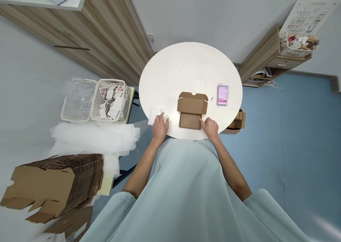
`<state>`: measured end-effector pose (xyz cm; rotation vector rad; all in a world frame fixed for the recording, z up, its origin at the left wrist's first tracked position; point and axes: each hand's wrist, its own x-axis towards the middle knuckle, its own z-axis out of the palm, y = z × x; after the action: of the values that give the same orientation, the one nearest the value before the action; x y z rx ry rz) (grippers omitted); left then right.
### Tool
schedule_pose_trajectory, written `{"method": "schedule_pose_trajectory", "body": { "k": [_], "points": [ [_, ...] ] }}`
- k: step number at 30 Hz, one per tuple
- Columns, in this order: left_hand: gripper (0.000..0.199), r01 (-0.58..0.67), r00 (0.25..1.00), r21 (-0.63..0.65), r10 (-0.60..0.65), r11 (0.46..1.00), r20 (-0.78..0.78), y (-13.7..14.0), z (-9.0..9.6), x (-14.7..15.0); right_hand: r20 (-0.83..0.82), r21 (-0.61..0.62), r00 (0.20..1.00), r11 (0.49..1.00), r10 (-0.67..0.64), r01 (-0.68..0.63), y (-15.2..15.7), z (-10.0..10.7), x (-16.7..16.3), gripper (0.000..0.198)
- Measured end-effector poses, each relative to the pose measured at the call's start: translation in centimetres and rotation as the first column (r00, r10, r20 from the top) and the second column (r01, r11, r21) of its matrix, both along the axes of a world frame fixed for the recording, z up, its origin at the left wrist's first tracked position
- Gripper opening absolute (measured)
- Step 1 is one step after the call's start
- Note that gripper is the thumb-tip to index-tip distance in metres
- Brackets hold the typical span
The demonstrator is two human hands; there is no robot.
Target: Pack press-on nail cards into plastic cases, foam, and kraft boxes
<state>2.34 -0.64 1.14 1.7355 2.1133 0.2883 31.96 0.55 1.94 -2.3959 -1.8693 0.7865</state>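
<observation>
White and flat, a packet [152, 116] lies at the fingertips of the left grip [160, 129], which is spread, its thumb standing off from the fingers. With the counter [183, 62] as a dial, 12 being farthest from the person, this is near 8 o'clock. At 5 o'clock the right grip [211, 129] has its thumb at the right wall of a brown cardboard box [189, 121], fingers curled; I cannot tell whether it pinches that wall. The box sits inside 6 o'clock, its lid raised toward 12. A purple-pink rectangular item [222, 95], pixelated, lies at 3 o'clock. Past the counter's edge, a carton [232, 131] holding brown pieces stands on the blue floor [266, 128] at 4 o'clock. Toward 9 o'clock are two white baskets [124, 103], then white sheets [93, 138], with stacked flattened cardboard [48, 181] at 8 o'clock
</observation>
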Motion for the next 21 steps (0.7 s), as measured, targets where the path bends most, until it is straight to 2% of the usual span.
{"method": "schedule_pose_trajectory", "body": {
  "k": [2, 3, 6, 8, 13, 17, 21],
  "points": [
    [0.048, -0.154, 0.987, 0.058, 0.156, 0.986, -0.034, 0.8, -0.6, -3.1, -0.022, 0.008, 1.000, 1.000, -0.022, 0.022, -0.4, 0.8, 0.4, 0.041],
    [0.050, -0.211, 0.976, 0.048, 0.213, 0.976, -0.050, 1.2, -0.9, -4.4, -0.032, 0.009, 0.999, 0.999, -0.030, 0.031, -0.5, 1.1, 0.6, 0.041],
    [0.051, -0.281, 0.958, -0.066, 0.277, 0.957, -0.073, 2.1, -1.8, -6.6, -0.061, 0.006, 0.997, 0.999, -0.048, 0.048, -0.9, 1.7, 0.7, 0.039],
    [0.048, -0.293, 0.956, -0.106, 0.289, 0.950, -0.056, 2.2, -2.2, -6.8, -0.078, 0.004, 0.995, 0.998, -0.059, 0.060, -1.1, 1.8, 0.6, 0.037],
    [0.045, -0.323, 0.944, -0.051, 0.326, 0.945, 0.047, 1.9, -1.9, -5.6, -0.135, 0.009, 0.988, 0.997, -0.071, 0.073, -1.5, 2.0, 0.1, 0.035],
    [0.034, -0.307, 0.942, -0.026, 0.307, 0.952, 0.133, 2.0, -0.6, -5.2, -0.177, 0.024, 0.982, 0.997, -0.066, 0.071, -1.4, 2.5, -0.3, 0.033],
    [0.029, -0.228, 0.897, -0.028, 0.221, 0.973, 0.383, 2.4, 1.4, -4.7, -0.325, 0.098, 0.944, 0.991, -0.056, 0.093, -0.9, 3.8, -0.5, 0.026]
  ]
}}
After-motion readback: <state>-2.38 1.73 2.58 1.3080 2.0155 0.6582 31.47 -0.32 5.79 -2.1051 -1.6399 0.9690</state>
